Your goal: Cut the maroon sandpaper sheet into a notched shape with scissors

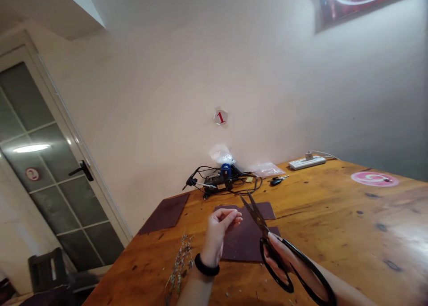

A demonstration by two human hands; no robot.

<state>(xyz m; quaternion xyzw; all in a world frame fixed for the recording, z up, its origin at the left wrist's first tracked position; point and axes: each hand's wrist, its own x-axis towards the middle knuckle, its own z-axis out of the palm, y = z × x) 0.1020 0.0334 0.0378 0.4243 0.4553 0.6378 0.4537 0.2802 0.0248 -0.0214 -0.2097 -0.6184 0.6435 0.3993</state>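
Two parted blades [261, 221] on scissors [264, 233], right of the left hand [222, 225], above the table [321, 208]: keep clear of those pressed-together fingers [232, 217], cannot tell on what; steady with right-hand [284, 251] fingers curled round the handles.

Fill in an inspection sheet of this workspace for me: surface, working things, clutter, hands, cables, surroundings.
Surface: wooden table, tiny scraps near the front.
Working things: scissors, blades parted; thin, apparently dried stems beside the left forearm.
Clutter: dark mats, keys, plastic bags.
Hands: right hand holds the scissors by the handles; left hand raised, fingers drawn together, anything held unclear.
Cables: black cables tangled at the back; white cord by the power strip.
Surroundings: pale wall, number sign, picture, door.
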